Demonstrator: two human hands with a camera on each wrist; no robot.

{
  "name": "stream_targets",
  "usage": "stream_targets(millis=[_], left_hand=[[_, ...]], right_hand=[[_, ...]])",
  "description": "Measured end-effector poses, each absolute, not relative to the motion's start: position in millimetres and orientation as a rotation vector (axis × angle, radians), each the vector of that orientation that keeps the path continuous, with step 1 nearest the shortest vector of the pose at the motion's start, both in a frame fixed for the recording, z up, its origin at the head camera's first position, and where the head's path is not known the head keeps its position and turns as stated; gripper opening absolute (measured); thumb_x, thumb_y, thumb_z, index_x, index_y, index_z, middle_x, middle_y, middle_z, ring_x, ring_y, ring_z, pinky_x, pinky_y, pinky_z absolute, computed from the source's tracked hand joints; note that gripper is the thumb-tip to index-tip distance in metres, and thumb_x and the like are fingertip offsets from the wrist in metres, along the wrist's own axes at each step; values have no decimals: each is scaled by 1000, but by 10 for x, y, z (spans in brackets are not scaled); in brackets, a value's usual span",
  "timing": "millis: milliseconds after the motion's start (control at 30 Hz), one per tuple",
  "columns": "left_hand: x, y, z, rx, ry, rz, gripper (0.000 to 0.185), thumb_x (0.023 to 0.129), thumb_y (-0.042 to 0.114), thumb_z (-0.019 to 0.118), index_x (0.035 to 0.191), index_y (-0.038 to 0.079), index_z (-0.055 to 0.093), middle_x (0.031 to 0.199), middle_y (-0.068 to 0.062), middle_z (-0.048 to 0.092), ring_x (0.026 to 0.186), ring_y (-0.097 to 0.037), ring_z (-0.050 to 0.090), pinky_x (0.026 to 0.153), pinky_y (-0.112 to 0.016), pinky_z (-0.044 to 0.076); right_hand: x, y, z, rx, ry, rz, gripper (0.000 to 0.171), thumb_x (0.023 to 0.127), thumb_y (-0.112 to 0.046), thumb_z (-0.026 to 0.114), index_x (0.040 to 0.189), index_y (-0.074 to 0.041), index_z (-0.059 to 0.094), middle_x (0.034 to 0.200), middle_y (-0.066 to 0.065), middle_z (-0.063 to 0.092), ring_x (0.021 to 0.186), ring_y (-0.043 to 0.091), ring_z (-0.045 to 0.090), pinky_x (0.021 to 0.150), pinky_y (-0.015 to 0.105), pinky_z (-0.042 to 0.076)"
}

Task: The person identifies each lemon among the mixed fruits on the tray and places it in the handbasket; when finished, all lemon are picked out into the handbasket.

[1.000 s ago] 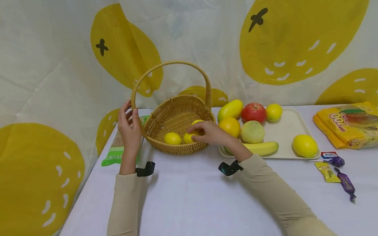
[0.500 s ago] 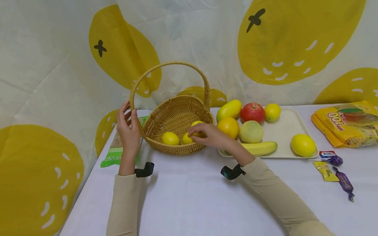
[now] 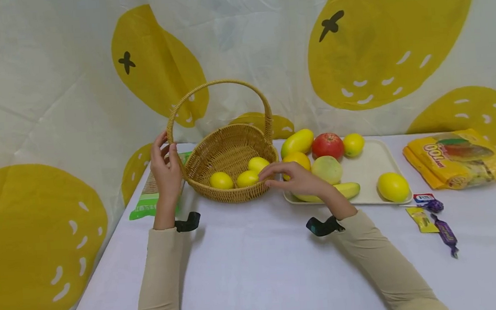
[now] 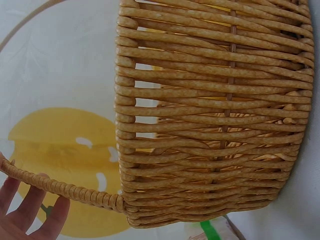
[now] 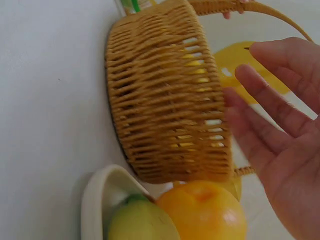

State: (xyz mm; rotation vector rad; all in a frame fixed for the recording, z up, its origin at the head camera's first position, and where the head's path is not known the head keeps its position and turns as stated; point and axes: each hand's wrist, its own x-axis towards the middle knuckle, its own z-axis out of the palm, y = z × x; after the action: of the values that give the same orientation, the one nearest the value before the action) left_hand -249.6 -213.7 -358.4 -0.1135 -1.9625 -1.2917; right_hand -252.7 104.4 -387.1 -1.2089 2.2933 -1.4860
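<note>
Your left hand [image 3: 165,166] grips the basket [image 3: 230,168] handle near the table's far left edge; your right hand [image 3: 298,180] (fingers relaxed, empty) hovers beside it. Next, reach for the tray's orange [image 3: 298,161].

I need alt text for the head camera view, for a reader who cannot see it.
A person's left hand holds the handle base of a wicker basket containing three lemons, while the open right hand hovers just outside its rim. Beside it, a cream tray carries a mango, apple, orange, banana and other fruit; a yellow snack bag and wrapped candies lie on the white table.
</note>
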Motion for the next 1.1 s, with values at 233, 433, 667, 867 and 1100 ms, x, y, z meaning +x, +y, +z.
stream_targets(millis=[233,433,667,867,1100], left_hand=[[-2320,-2014,-3420,-90,-1980,-1304,37,102,4,46,139,-3,45,134,-24,50,117,-38,55,96,-40,48],[-2372,-2050,-3474,-111,-1973,-1300,37,102,4,46,138,-5,45,134,-25,49,118,-37,55,95,-45,47],[-2560,-2179,-3655,-131,-1954,-1288,38,103,12,49,140,3,47,135,-15,51,117,-28,57,93,-39,49],[-2563,-2196,-3666,-157,-1951,-1277,38,103,17,49,140,7,48,134,-12,52,116,-24,57,93,-35,49],[-2554,-2198,-3669,-151,-1965,-1270,39,104,17,47,141,6,46,135,-13,51,118,-25,56,95,-35,48]], right_hand=[[-2447,1338,-3803,-1129,2274,-1563,22,94,-3,62,114,3,67,116,18,66,105,22,61,92,25,51],[-2316,1660,-3728,-1077,2399,-1500,23,93,-5,64,115,4,67,115,20,66,107,14,60,93,24,50],[-2165,2068,-3595,-1134,2483,-1445,24,94,0,61,117,1,66,116,10,66,108,10,58,92,19,48],[-2070,2439,-3537,-1049,2538,-1497,30,95,5,56,124,2,61,121,-5,65,111,6,56,91,12,44],[-2028,2839,-3535,-924,2602,-1479,32,95,7,54,127,4,57,122,-12,63,111,-1,56,89,10,45]])
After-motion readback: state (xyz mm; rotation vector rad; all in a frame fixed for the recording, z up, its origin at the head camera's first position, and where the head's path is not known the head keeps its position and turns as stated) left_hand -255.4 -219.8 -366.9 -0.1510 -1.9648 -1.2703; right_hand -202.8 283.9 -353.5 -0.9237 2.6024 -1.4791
